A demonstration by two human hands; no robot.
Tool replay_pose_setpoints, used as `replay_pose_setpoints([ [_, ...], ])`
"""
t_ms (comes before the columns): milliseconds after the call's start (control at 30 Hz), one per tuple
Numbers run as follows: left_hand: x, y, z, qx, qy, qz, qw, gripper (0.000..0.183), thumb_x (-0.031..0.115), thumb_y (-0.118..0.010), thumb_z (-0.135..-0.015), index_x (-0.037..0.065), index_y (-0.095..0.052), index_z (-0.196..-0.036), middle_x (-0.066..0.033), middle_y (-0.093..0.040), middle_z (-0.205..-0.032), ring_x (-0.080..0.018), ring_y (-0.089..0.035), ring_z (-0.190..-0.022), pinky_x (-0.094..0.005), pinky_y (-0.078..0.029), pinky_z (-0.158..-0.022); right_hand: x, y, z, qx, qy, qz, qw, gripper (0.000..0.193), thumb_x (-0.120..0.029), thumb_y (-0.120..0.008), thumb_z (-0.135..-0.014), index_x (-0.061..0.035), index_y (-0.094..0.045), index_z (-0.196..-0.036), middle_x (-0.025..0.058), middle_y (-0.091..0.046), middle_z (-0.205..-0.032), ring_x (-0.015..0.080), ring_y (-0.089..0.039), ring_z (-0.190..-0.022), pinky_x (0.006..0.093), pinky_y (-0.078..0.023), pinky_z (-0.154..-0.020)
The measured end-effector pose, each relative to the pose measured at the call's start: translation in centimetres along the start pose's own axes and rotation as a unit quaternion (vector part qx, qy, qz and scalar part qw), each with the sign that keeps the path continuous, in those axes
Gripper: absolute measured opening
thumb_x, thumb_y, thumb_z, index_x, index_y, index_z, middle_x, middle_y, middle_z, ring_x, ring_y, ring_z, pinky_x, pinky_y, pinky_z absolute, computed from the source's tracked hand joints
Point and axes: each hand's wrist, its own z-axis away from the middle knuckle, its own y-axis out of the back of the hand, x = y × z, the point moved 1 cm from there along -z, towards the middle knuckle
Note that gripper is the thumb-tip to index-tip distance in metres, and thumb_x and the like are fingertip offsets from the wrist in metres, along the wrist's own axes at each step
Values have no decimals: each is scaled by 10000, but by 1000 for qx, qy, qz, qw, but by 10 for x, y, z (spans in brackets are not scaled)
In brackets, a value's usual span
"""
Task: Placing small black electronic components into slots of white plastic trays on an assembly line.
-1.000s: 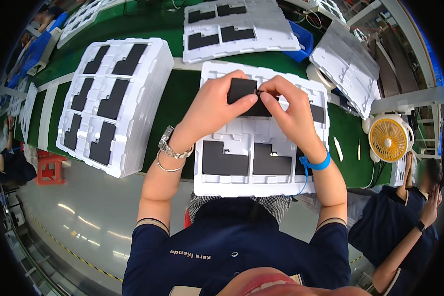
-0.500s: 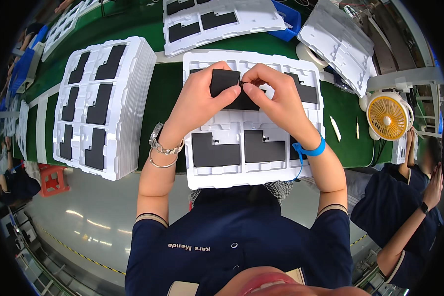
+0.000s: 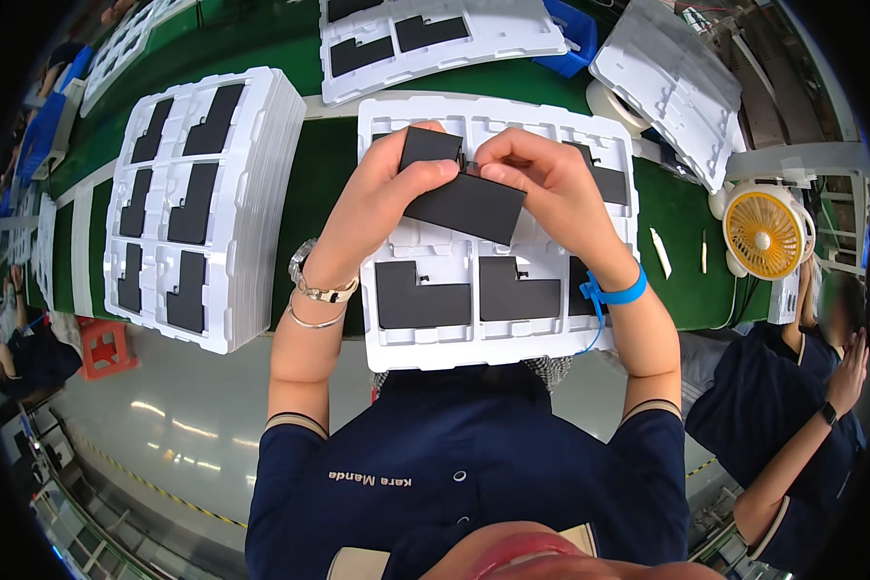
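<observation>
Both hands hold one flat black L-shaped part (image 3: 459, 198) above a white moulded tray (image 3: 498, 343) on the green bench. My left hand (image 3: 387, 198) pinches its upper left edge, thumb on top. My right hand (image 3: 541, 184) grips its upper right corner by a small tab. The part is tilted, lifted off the tray. Two more black parts (image 3: 420, 295) lie in the tray's near row, and another (image 3: 609, 184) shows at the right behind my right hand. A metal watch and bangle are on my left wrist, a blue strap on my right.
A tall stack of white trays (image 3: 203, 203) filled with black parts stands at the left. Another filled tray (image 3: 435, 39) lies at the back, empty trays (image 3: 677, 77) at the back right. A yellow fan (image 3: 764, 232) stands at the right, beside a seated person (image 3: 793, 425).
The black part has come up off the tray's far row and closer to the camera, now tilted between both hands. The view has shifted slightly.
</observation>
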Motion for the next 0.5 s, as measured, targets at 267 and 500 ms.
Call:
replay_pose_setpoints([
  [267, 0, -2, 1, -51, 26, 11, 998, 170, 201, -590, -867, 61, -506, -818, 40, -462, -779, -56, -404, -737, -214, -343, -659, 3, -5, 1, -11, 10, 16, 1000, 109, -92, -657, -890, 15, -640, -907, 48, -657, -817, 139, -584, -744, 279, -504, -748],
  [500, -1, -1, 5, -59, 33, -17, 998, 148, 181, -580, -855, 58, -506, -819, 42, -462, -757, -54, -393, -724, -216, -332, -639, 6, -9, 4, 14, 39, 61, 997, 137, -134, -687, -871, -2, -652, -860, 58, -651, -736, 151, -562, -649, 274, -483, -638],
])
